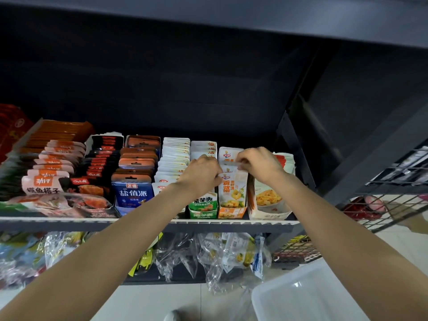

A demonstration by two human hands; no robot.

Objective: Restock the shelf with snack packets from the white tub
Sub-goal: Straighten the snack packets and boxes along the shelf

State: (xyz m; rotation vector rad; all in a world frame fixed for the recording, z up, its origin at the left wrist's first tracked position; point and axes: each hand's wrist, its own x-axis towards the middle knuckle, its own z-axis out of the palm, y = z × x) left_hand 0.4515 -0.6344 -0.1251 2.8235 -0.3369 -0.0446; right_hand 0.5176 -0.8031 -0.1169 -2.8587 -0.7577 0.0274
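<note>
Restocking well along: both hands working in the orange-box row.
Left hand (pixel 203 173) and right hand (pixel 257 164) pinch yellow snack packets (pixel 231 188) upright on the shelf (pixel 231 222), right of centre; neighbouring rows look full. White tub (pixel 308 295), near right, appears empty.

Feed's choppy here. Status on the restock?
Left hand and right hand both grip packets in the orange-box row. White tub lower right. Nothing blocking.
</note>
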